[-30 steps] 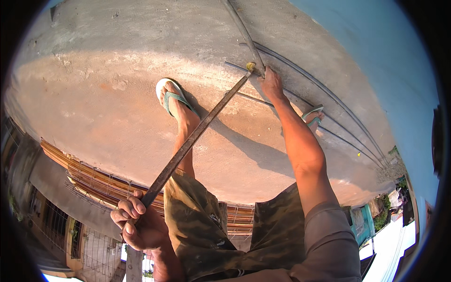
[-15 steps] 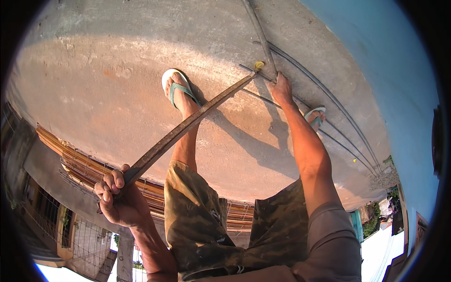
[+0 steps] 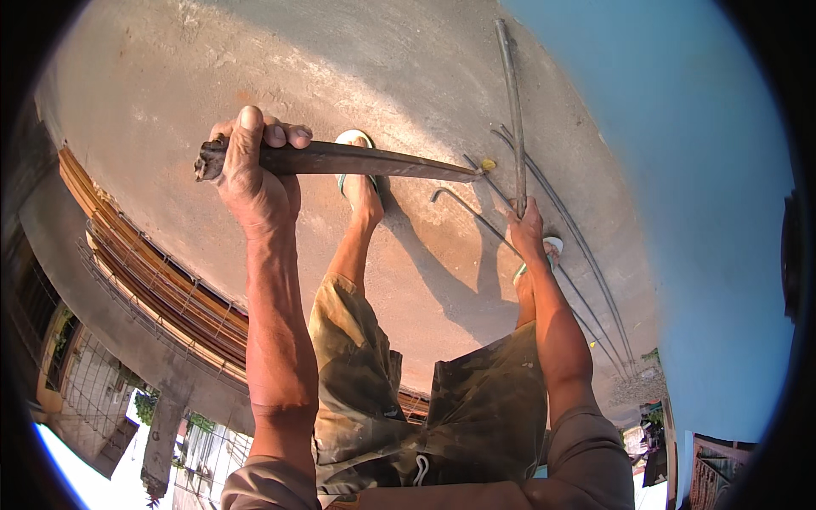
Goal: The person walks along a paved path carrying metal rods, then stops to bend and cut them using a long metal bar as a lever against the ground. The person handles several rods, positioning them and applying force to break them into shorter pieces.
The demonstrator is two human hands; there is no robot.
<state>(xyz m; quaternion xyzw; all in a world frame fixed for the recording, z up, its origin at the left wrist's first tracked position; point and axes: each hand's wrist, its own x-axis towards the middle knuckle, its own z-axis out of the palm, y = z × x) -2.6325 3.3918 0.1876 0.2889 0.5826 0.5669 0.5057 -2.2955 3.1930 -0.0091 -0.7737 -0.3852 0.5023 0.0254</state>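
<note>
My left hand (image 3: 259, 178) is wrapped round the thick end of a long dark metal bar (image 3: 357, 160), fingers closed. The bar's narrow far tip meets a thin metal rod (image 3: 490, 183) beside a small yellow piece (image 3: 488, 164). My right hand (image 3: 527, 228) grips the near end of a grey metal pipe (image 3: 512, 102), which points away from me over the ground. Another thin rod (image 3: 476, 217) has a short hooked end and passes by my right hand. What joins the bar's tip to the rod is too small to tell.
My feet in sandals (image 3: 355, 140) stand on the concrete ground (image 3: 408, 76). Longer dark rods (image 3: 586, 246) lie curving along the right, near a blue wall (image 3: 680, 212). Stacked brown bars and wire mesh (image 3: 170, 280) run along the left.
My left hand has swung the bar's thick end forward from low left; the bar now lies nearly level across the view. The pipe has turned more upright in view. A rod's hooked end now shows.
</note>
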